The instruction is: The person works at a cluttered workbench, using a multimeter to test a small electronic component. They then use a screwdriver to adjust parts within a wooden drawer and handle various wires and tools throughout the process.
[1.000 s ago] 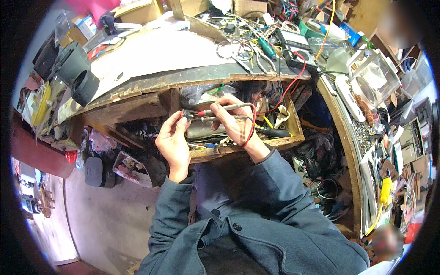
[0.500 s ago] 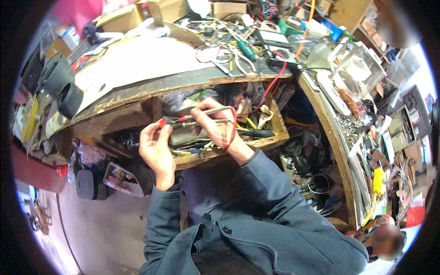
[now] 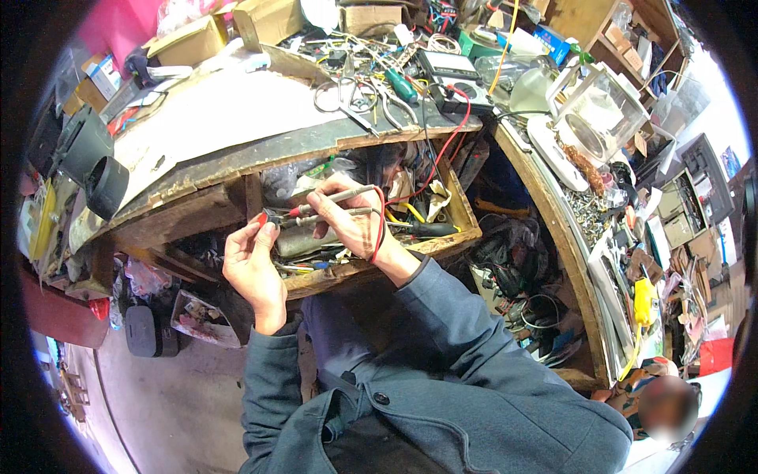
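Observation:
My left hand [image 3: 253, 270] pinches a small dark part with red on it [image 3: 262, 220], too small to make out, over the open wooden drawer. My right hand [image 3: 348, 223] grips two grey test probes [image 3: 354, 189], the upper with a red end, their tips at that part; whether they touch it I cannot tell. Red and black leads run up to a meter [image 3: 450, 82] on the bench [image 3: 221, 170]. Under my hands the drawer [image 3: 464, 204] holds plastic bags, a grey cylinder [image 3: 302, 244], yellow-and-black handled tools and loose bits.
Scissors, pliers [image 3: 395, 107], a green-handled tool [image 3: 401, 84] and pale sheet lie on the bench. Dark cups [image 3: 107, 186] stand left. A cluttered side surface with clear container [image 3: 596, 110] and yellow object [image 3: 643, 302] runs along my right; bags lie beneath. A blurred figure shows lower right.
My hands, the probes and the held part appear lower and further left, as do the bench and drawer, so the view has shifted. The grips on part and probes look the same.

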Demonstrator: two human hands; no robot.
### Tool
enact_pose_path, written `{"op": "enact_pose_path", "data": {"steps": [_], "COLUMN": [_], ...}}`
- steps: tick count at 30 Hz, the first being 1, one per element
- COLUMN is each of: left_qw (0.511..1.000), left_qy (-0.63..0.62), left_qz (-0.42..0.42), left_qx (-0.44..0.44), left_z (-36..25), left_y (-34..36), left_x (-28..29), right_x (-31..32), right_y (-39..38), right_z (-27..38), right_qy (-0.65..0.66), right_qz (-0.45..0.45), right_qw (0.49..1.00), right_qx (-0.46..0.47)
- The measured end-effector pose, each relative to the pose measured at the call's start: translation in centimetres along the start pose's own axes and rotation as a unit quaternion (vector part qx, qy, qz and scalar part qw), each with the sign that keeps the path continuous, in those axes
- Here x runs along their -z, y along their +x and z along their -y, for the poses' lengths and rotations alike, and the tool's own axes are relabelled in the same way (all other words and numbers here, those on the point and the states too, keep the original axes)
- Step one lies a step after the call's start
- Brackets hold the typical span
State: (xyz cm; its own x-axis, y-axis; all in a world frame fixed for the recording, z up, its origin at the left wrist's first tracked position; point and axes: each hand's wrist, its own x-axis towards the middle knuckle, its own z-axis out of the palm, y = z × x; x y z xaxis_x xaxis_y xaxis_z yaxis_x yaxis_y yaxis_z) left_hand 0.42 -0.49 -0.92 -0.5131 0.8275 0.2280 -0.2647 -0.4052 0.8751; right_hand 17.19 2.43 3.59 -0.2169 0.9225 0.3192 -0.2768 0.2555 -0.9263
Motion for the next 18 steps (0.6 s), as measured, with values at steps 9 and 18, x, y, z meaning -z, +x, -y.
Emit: {"op": "enact_pose_path", "data": {"steps": [9, 18], "left_qw": [1.000, 1.000], "left_qy": [-0.010, -0.011], "left_qz": [-0.013, 0.004], "left_qx": [0.008, -0.003], "left_z": [-0.18, 0.16], "left_y": [-0.07, 0.20], "left_x": [-0.17, -0.13], "right_x": [-0.11, 0.04], "right_y": [-0.09, -0.02], "right_z": [0.57, 0.86], "right_qy": [-0.016, -0.018], "right_qz": [0.003, 0.004], "right_qw": [1.000, 1.000], "right_qx": [-0.013, -0.016]}}
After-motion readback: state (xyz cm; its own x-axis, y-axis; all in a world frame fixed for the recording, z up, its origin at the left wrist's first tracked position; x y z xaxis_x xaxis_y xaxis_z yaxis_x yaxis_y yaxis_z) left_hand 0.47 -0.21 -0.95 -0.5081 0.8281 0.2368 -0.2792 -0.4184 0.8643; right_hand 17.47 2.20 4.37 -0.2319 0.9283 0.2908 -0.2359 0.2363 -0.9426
